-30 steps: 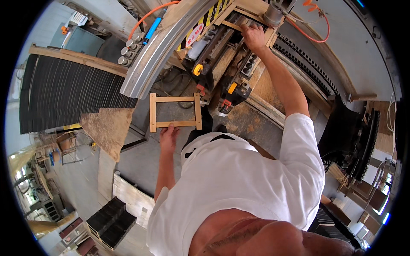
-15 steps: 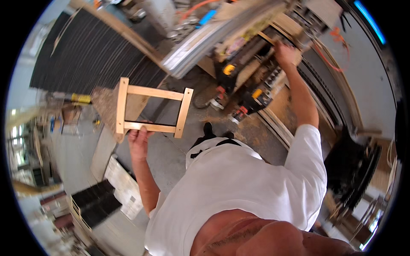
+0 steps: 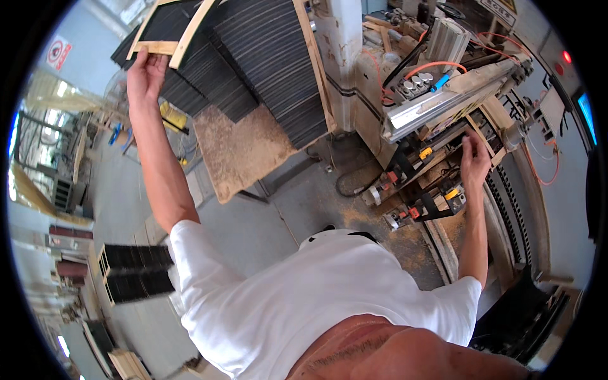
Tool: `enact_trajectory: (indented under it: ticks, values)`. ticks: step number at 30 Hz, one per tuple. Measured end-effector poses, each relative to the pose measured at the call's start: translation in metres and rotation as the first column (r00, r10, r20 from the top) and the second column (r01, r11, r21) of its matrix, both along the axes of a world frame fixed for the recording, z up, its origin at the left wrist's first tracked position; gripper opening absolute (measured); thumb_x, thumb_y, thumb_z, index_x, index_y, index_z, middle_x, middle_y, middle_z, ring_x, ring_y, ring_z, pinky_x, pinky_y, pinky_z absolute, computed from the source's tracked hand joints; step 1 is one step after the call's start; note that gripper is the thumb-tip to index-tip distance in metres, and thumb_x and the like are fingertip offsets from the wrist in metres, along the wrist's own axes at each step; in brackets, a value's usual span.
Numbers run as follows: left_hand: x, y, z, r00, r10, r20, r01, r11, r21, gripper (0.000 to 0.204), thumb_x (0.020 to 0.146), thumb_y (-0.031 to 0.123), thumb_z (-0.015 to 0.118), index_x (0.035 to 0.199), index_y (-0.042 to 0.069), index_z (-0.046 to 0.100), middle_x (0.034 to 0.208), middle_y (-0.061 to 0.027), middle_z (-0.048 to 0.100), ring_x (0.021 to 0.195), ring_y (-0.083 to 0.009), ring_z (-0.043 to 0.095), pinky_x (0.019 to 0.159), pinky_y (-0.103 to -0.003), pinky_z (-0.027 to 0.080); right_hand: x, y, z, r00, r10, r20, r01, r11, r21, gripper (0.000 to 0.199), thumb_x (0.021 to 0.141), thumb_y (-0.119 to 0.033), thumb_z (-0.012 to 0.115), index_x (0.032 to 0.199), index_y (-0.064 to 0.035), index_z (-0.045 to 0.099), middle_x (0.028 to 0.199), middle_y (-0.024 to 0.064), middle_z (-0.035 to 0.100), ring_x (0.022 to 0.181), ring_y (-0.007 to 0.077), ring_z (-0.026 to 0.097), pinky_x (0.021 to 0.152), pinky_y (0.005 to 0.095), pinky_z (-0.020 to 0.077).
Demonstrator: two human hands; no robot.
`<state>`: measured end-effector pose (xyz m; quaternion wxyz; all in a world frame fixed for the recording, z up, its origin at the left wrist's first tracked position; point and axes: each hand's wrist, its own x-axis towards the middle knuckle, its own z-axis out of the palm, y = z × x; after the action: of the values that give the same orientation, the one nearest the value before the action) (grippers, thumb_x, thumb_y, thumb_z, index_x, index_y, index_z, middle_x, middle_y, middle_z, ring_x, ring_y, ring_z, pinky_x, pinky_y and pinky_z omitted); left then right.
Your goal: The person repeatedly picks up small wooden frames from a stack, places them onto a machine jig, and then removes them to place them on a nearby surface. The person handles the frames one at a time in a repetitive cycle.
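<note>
I have the left hand (image 3: pixel 147 79) gripping a wooden frame (image 3: pixel 158 47), with the right hand (image 3: pixel 475 163) over at the machine (image 3: pixel 434 177).
From my remote view, the left fingers are closed on the frame's near rail; the rest of it stretches beyond the fingertips and runs out of sight at the upper edge. To the right of those fingers I see tall stacks of black strips (image 3: pixel 272 69), and nearer the body a brown board (image 3: pixel 244 152). The right fingers are bent, just beside a light wood strip (image 3: pixel 482 136) on the machine; I cannot tell whether they grip it. Left of the right fingertips sits a yellow knob (image 3: pixel 425 153), and farther beyond them a grey metal beam (image 3: pixel 411 117) and a blue tube (image 3: pixel 439 83).
</note>
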<state>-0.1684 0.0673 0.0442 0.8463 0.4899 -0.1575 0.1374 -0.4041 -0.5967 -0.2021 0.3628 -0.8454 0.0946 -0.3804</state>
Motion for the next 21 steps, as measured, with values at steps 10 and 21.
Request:
enact_trajectory:
  ticks: [10,21]
  values:
    - [0.172,-0.057,0.022,0.927,-0.187,-0.324,0.317,0.853,0.414,0.028,0.09,0.033,0.065,0.08,0.008,0.058,0.067,-0.0011,0.059,0.057,-0.0121,0.06,0.053,-0.024,0.056,-0.073,0.101,-0.089,0.918,-0.038,-0.396,0.126,0.971,0.201,0.024,0.087,-0.009,0.063,0.109,0.0006,0.064,0.089,0.009,0.068,0.08,0.0145,0.063,0.073,0.0297,0.0498]
    - [0.091,-0.119,0.043,0.731,0.249,0.636,-0.666,0.468,0.581,0.049,0.08,0.043,0.073,0.097,-0.002,0.07,0.084,-0.0081,0.07,0.076,-0.0164,0.065,0.075,-0.03,0.051,-0.141,0.147,-0.105,0.872,-0.128,-0.473,0.282,0.92,0.271,0.026,0.086,-0.006,0.061,0.11,0.0033,0.064,0.092,0.012,0.069,0.082,0.0158,0.064,0.074,0.0313,0.0503]
